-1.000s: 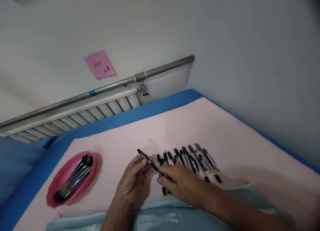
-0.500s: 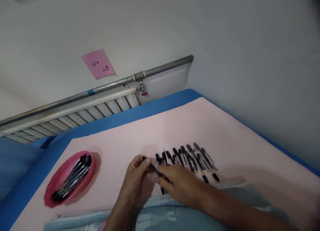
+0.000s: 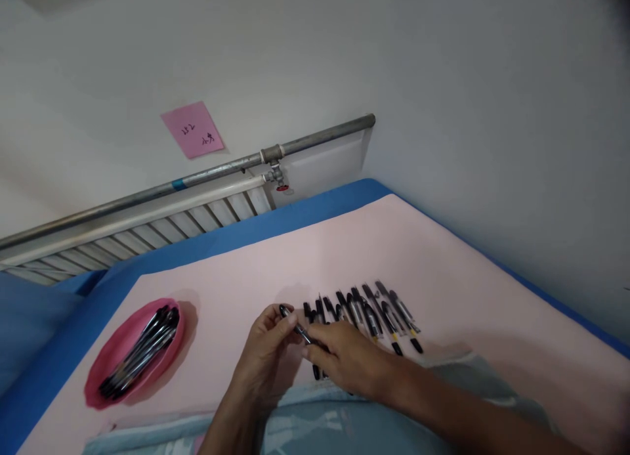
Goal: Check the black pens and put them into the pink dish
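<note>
A black pen slants between my two hands, just above the pink sheet. My left hand pinches its upper end between thumb and fingers. The lower end is in the closed fingers of my right hand, which partly hide it. To the right, beside and behind my right hand, several loose pens and separate black caps lie in a slanting row on the sheet; some are covered by the hand. A pink oval basket at left holds a bundle of black-and-clear pens.
Under everything lies a pink sheet on a blue surface. Pale blue cloth is along the near edge. A radiator, a metal pipe and a pink note are at the wall behind.
The pen has turned slightly in my fingers, and a shinier side of it now shows. Both hands keep nearly the same place; the view has shifted a little.
</note>
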The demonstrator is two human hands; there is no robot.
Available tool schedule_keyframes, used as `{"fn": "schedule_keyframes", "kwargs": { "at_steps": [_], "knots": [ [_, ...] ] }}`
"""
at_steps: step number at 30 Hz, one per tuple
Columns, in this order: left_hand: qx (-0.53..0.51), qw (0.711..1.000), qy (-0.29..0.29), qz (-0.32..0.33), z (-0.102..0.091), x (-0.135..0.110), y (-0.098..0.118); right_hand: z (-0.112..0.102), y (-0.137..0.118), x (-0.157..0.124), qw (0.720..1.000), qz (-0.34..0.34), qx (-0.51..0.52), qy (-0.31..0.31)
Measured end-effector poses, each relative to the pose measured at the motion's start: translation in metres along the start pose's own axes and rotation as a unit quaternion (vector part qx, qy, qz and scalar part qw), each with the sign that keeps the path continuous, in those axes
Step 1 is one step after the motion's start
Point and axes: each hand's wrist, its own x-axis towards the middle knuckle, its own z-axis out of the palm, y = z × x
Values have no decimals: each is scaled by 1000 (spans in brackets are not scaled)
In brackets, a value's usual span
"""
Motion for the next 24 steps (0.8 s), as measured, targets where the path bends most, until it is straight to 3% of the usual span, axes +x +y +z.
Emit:
{"fn": "schedule_keyframes", "kwargs": {
  "at_steps": [3, 8, 13, 16, 20, 24],
  "knots": [
    [22, 1000, -4, 6, 0, 0, -2, 1, -1, 1, 1000, 21, 21, -1],
    [-14, 999, -30, 13, -4, -2, -3, 3, -5, 2, 986, 68, 145, -48],
    [-22, 998, -56, -21, 8, -20, -15, 15, -6, 2, 992, 7, 119, 42],
    [-49, 998, -31, -13, 7, -26, -20, 24, -10, 2, 993, -4, 116, 35],
    [-62, 997, 47, 17, -18, -33, -3, 27, -16, -5, 989, 9, 144, 31],
    [65, 977, 161, 123, -68, -45, 46, 25, -14, -8, 988, -5, 144, 47]
  ]
}}
